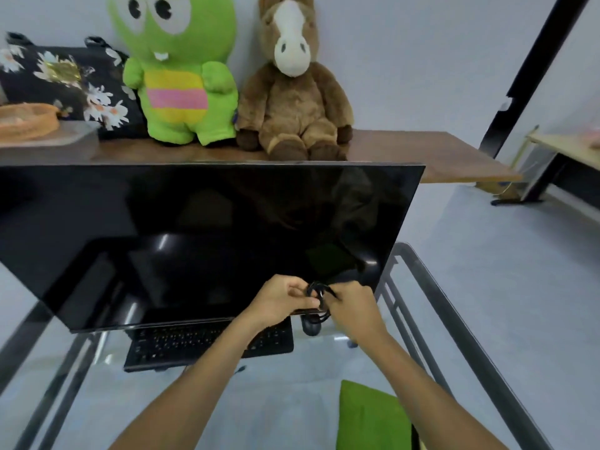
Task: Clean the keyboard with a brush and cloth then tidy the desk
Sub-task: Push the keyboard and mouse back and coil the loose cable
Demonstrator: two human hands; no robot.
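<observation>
A black keyboard (181, 344) lies on the glass desk (292, 384), partly under the lower edge of a dark monitor (201, 238). A black mouse (311, 326) sits just right of the keyboard. Above the mouse, my left hand (281, 300) and my right hand (352, 306) meet and both pinch a coiled black cable (319, 295) between them. A green cloth (370, 417) lies at the near right of the desk. No brush is visible.
Behind the monitor a wooden shelf (438, 154) carries a green plush toy (181, 69), a brown plush horse (292, 86), a floral bag (65, 82) and a woven basket (29, 120). The desk's black metal frame (454, 319) runs along the right.
</observation>
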